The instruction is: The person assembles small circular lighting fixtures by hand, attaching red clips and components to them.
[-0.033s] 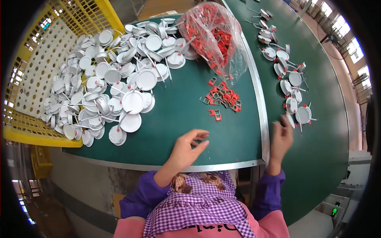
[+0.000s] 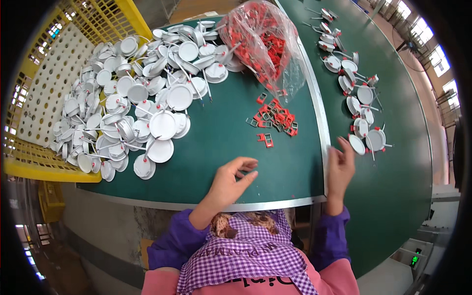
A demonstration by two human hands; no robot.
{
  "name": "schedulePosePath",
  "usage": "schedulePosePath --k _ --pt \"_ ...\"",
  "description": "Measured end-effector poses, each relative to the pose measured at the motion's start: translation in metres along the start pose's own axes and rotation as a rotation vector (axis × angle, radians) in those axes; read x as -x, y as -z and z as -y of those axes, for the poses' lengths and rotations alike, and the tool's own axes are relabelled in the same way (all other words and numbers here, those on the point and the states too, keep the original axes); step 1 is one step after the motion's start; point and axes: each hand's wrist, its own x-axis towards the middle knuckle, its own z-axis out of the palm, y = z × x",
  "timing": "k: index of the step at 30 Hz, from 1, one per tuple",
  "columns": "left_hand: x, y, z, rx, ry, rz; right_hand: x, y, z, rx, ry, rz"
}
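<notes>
My left hand (image 2: 232,178) hovers over the near part of the green table, its fingers loosely curved and the thumb apart, with nothing in it. My right hand (image 2: 340,167) is above the metal edge strip (image 2: 317,105), thumb and fingers spread and nothing visible between them. Just beyond its fingertips lies a round white disc (image 2: 357,145), the nearest of a row of discs with leads and red parts (image 2: 363,95). Ahead of my left hand lies a small pile of red and grey rectangular clips (image 2: 276,118), with a couple lying separately nearby (image 2: 265,139).
A heap of white discs with short leads (image 2: 162,125) spills from a tipped yellow basket (image 2: 54,172) onto the table at the left. A clear plastic bag (image 2: 290,73) full of red parts stands at the back. The metal strip divides two green surfaces.
My right hand has drawn back left and slightly nearer, away from the nearest white disc, which now shows fully. My left hand has barely moved.
</notes>
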Motion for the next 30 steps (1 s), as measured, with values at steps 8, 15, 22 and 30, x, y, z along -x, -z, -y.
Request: schedulePosePath --k 8,15,22,30 --pt "0.003 0.022 -0.015 -0.366 -0.134 -0.192 0.024 -0.076 0.047 0.133 0.31 0.518" --pt "-0.001 0.065 -0.037 -0.456 -0.46 -0.563 0.018 -0.098 0.05 0.415 0.378 0.641" --pt "-0.009 0.131 -0.059 -0.811 -0.435 -0.773 -0.023 -0.109 0.061 0.25 0.542 0.418" --pt "-0.038 0.146 -0.051 -0.791 -0.448 -0.675 -0.035 -0.127 0.015 0.478 0.62 0.521"
